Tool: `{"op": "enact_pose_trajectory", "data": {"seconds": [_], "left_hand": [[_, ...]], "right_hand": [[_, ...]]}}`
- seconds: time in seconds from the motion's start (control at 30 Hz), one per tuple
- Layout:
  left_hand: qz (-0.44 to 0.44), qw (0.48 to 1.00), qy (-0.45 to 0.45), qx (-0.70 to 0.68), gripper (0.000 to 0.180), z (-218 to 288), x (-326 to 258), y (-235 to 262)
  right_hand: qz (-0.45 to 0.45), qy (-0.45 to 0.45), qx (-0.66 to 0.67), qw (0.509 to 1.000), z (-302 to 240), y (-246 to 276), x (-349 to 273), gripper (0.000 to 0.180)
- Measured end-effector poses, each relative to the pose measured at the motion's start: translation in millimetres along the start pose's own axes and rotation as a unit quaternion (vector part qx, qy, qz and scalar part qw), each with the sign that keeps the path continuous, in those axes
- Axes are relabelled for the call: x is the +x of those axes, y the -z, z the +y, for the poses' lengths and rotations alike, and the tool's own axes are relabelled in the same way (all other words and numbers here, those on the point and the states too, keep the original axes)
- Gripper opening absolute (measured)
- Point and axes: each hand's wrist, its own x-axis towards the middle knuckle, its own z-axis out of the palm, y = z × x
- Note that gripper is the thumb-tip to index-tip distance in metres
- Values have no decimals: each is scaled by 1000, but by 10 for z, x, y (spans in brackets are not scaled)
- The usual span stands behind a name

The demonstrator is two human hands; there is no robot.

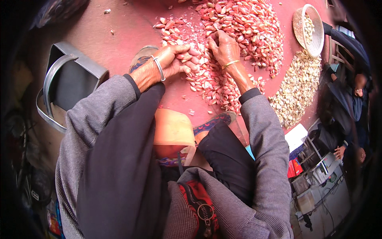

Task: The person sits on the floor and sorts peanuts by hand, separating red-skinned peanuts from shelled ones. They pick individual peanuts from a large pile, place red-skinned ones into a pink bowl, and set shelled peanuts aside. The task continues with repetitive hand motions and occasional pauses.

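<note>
A large heap of pink-red garlic cloves (246,32) spreads over the red ground in front of me. My left hand (175,59), with a silver bangle at the wrist, is cupped with its fingers curled around several garlic cloves (185,58). To its right, my right hand (225,47), wearing a gold-coloured bangle, is over the heap's near-left part. Its thumb and fingers are pinched together, and what lies between them is too small to tell. The two hands are apart. Thin bits of skin (193,30) lie among the cloves beyond them.
A pale pile of cloves (296,87) lies at the right, with a tipped white basket (317,34) at its far end. A grey metal scoop-like container with a handle (75,75) stands at the left. Other people (350,99) sit at the far right.
</note>
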Motion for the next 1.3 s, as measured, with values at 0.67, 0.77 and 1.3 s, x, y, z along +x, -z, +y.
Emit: {"op": "enact_pose_trajectory", "data": {"seconds": [0.67, 0.77, 1.3], "left_hand": [[-78, 989, 55, -110, 60, -73, -62, 113], [-132, 982, 57, -120, 63, -65, -76, 86], [-101, 988, 96, -60, 39, -226, -153, 463]], "right_hand": [[-4, -1, 85, 996, -102, 219, -174, 23], [31, 76, 50, 995, -65, 78, -95, 32], [-12, -49, 156, 986, 9, -97, 43, 14]]}}
